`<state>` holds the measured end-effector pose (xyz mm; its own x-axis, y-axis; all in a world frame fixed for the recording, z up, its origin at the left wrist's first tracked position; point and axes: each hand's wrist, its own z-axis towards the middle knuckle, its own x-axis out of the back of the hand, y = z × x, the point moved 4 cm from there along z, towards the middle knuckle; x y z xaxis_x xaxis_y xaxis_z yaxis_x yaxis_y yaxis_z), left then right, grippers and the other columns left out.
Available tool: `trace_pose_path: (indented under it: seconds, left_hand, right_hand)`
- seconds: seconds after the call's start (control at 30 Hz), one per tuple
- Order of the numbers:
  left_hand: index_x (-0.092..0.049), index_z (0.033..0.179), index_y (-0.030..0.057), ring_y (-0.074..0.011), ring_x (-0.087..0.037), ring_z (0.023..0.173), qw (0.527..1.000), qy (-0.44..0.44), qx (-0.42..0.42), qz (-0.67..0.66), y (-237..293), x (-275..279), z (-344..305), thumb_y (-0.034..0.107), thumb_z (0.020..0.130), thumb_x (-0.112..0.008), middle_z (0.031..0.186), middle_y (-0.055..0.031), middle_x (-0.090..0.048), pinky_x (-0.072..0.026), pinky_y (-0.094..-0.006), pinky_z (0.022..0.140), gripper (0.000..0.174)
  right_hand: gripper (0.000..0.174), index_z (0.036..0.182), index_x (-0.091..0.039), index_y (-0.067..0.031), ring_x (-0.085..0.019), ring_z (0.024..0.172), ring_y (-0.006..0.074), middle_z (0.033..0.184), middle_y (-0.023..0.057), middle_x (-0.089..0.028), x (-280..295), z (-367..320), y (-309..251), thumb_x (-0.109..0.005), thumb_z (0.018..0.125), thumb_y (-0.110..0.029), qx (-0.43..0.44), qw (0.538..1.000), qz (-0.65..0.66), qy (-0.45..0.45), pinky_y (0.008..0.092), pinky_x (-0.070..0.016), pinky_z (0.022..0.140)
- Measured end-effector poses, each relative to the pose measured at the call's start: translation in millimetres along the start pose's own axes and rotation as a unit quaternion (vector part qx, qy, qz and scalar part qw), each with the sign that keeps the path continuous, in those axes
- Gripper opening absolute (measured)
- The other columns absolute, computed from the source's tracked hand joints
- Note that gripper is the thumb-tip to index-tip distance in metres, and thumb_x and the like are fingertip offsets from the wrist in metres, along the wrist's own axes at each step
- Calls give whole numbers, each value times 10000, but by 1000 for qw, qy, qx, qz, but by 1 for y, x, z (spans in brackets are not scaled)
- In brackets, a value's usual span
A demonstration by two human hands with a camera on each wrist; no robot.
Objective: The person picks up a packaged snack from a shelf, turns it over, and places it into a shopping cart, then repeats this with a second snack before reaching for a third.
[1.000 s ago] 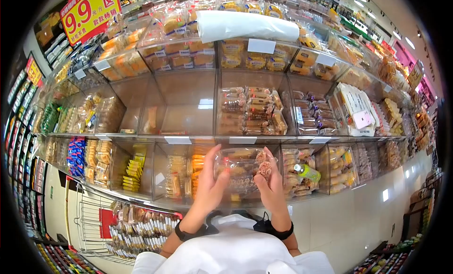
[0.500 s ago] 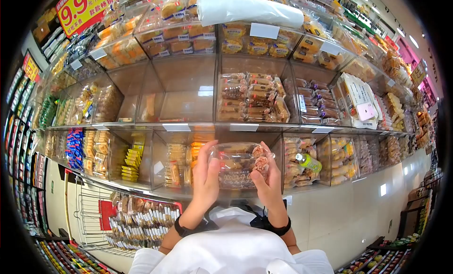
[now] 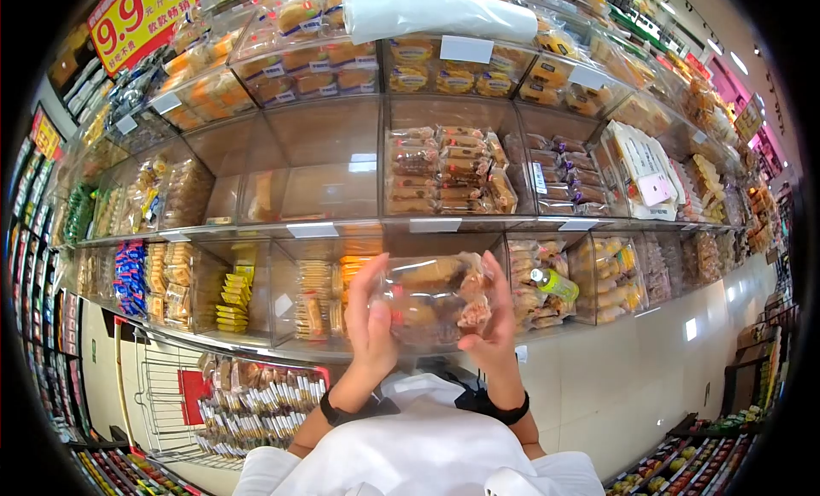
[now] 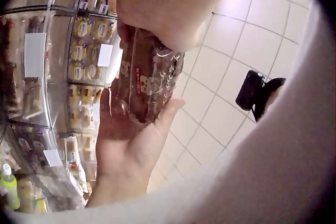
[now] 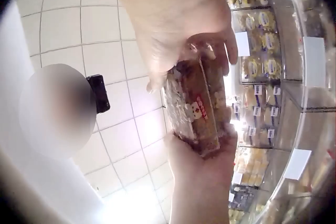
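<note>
Both hands hold a clear-wrapped pack of brown pastries between them, in front of the lower shelf bins. My left hand grips its left end, thumb on the near side. At the other end, my right hand curls its fingers around the pack beside the gathered, crinkled wrapper. The left wrist view shows red and white print on the pack. Similar wrapped pastries lie stacked in the bin straight above the hands.
Clear-walled bins of wrapped snacks stretch across the front. A green-capped bottle lies in a bin to the right. White bags with a pink phone sit higher up. A loaded shopping cart stands at the lower left; a white plastic roll lies on top.
The pack has been turned in the hands: the white print that faced up half a second ago no longer shows in the head view. Both hands stay at its ends.
</note>
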<state>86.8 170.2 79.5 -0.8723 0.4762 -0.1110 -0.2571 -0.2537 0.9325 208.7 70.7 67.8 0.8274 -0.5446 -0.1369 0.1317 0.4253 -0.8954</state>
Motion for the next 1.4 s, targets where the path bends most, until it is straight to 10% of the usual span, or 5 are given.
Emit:
trace_pose_path:
  seconds: [0.3,0.5,0.93,1.07,1.4]
  left_hand:
    - [-308,1225,61,-170,-412,1047,951,162,141,-224,-43,3,6,325,895,-355,1138,-85,-412,-370,-303,870,425]
    - [-277,1241,61,-163,-375,1084,983,12,95,-160,-33,-10,2,243,850,-420,1158,-85,-384,-326,-303,908,454]
    - [-336,1245,-3,-110,-483,876,975,-140,139,-103,-16,1,11,146,791,-572,932,-48,-495,-362,-250,814,533]
    - [-425,1186,-38,-128,-499,815,981,-175,6,81,-17,2,15,138,790,-592,878,-17,-485,-402,-226,755,464]
    - [-317,1259,-20,-159,-503,882,954,-239,148,108,-32,7,6,100,848,-501,1056,-102,-507,-378,-252,827,466]
  right_hand:
    - [1139,1342,-102,-49,-312,1215,237,1326,102,-289,-19,0,42,-728,538,-558,-90,985,148,-26,384,-231,996]
    - [642,1303,-232,-65,-378,1138,164,1240,62,-381,-23,0,52,-608,782,-74,-170,940,281,92,322,-297,967]
    - [513,1289,-291,-47,-428,1130,233,1237,100,-421,-1,1,48,-487,818,-89,-219,874,433,31,392,-343,959]
    - [533,1303,-271,-58,-399,1163,237,1252,103,-407,1,2,40,-494,820,-104,-218,872,439,16,405,-347,960]
    - [570,1340,-205,-64,-363,1176,195,1291,85,-355,1,7,44,-498,860,-150,-223,925,306,31,328,-321,963]
